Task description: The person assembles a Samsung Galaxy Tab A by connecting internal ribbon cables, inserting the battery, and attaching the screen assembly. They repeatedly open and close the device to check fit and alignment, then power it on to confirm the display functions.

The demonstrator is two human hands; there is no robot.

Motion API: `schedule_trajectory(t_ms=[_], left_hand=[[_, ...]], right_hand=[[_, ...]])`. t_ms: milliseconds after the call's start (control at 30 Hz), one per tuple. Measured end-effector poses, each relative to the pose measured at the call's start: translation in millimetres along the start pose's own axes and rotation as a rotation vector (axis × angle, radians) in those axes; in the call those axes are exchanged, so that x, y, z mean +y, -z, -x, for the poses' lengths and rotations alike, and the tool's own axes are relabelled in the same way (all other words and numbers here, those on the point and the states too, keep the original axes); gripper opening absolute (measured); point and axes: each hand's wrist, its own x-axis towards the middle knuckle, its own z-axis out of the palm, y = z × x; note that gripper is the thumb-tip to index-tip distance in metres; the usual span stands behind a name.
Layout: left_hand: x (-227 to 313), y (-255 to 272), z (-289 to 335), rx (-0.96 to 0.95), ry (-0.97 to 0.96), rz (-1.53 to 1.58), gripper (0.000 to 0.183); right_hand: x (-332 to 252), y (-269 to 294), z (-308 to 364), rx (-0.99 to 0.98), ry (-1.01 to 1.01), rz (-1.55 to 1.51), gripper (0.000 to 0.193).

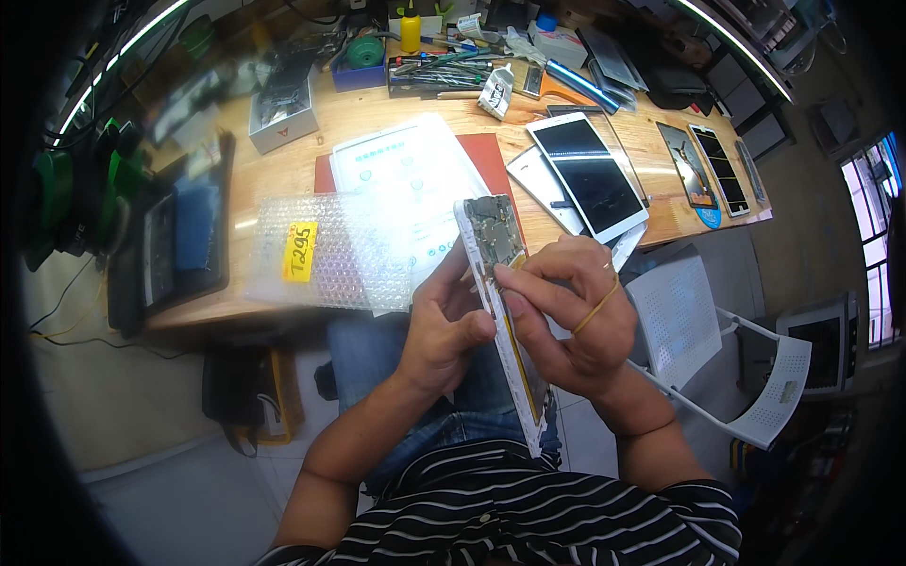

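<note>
My left hand [442,332] grips the long edge of an opened tablet [494,230], holding it tilted and almost on end above my lap. The tablet has a white frame, and a dark circuit board shows at its upper end. Across from it, my right hand [583,316] has thumb and index finger pinched against the inside, just below the board. Whatever sits between those fingertips is too small or hidden to make out. A thin tan rubber band [596,304] loops over the right hand.
On the wooden bench [283,174] lie a bubble-wrap pouch [354,255] with a yellow label, a white printed sheet [415,184] over a red mat [487,156], and a white tablet [595,174]. Tools [439,74] fill the back. A white perforated chair [678,316] stands right.
</note>
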Motion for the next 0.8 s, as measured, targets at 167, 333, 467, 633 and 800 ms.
schedule_trajectory(t_ms=[167,333,467,633,800], left_hand=[[0,3,1,0.026,0.0,-0.025,0.097],[4,6,2,-0.017,0.058,-0.038,0.109],[3,7,2,-0.028,0.047,-0.064,0.108],[2,13,4,-0.063,0.08,-0.027,0.105],[4,5,-3,-0.062,0.029,-0.013,0.109]], right_hand=[[3,12,-7,-0.106,0.104,0.086,0.037],[0,20,-13,-0.165,0.158,0.118,0.04],[0,22,-15,-0.175,0.189,0.143,0.04],[3,23,-13,-0.183,0.19,0.067,0.038],[9,19,-19,-0.135,0.176,-0.013,0.035]])
